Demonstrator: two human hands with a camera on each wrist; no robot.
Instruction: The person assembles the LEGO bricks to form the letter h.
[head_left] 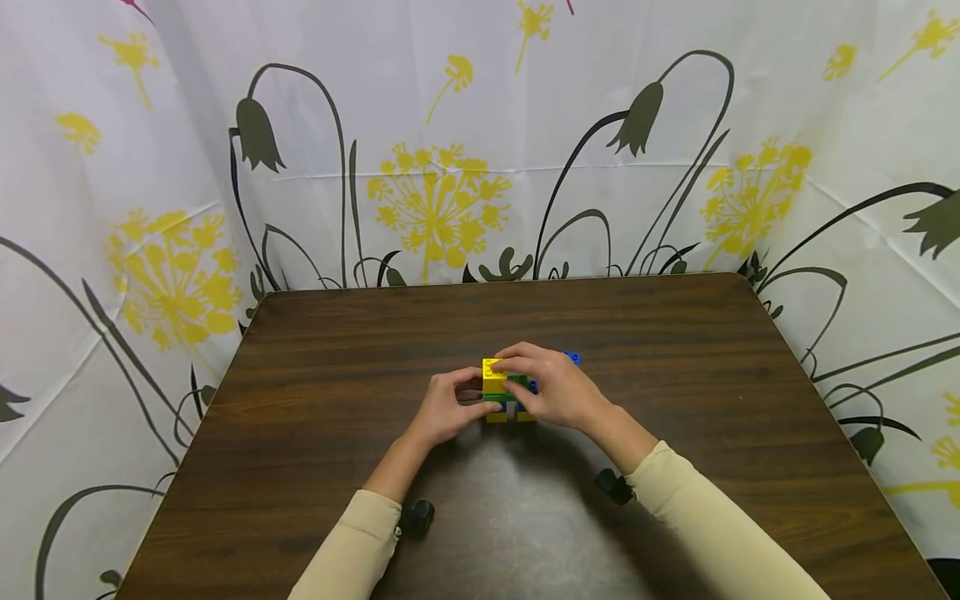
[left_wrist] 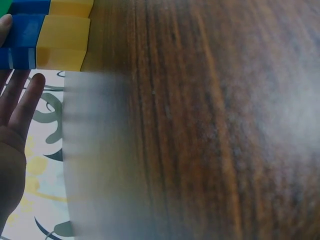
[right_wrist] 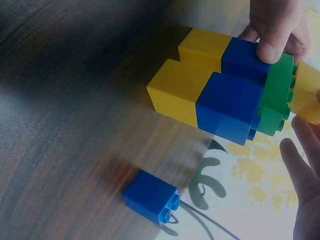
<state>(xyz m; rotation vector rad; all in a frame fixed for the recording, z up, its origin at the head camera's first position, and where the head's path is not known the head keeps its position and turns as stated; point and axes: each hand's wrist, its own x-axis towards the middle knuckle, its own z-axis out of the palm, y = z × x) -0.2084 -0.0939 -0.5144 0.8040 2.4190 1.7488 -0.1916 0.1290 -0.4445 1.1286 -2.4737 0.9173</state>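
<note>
A small brick structure stands on the table, with yellow bricks point(right_wrist: 185, 90) at the bottom, blue bricks point(right_wrist: 230, 105) over them and a green brick point(right_wrist: 274, 97) across the top. My left hand point(head_left: 442, 408) grips its left side, the thumb lying against a blue brick. At the left of the green brick's top is another yellow brick point(head_left: 492, 382), pinched by my right hand point(head_left: 558, 390). Whether this brick is fully seated cannot be told. In the left wrist view, blue and yellow bricks point(left_wrist: 62, 42) show beside the left fingers.
A loose blue brick point(right_wrist: 150, 196) lies on the table behind the structure, partly hidden by the right hand in the head view. The dark wooden table point(head_left: 337, 350) reaches back to a white flowered curtain point(head_left: 480, 100).
</note>
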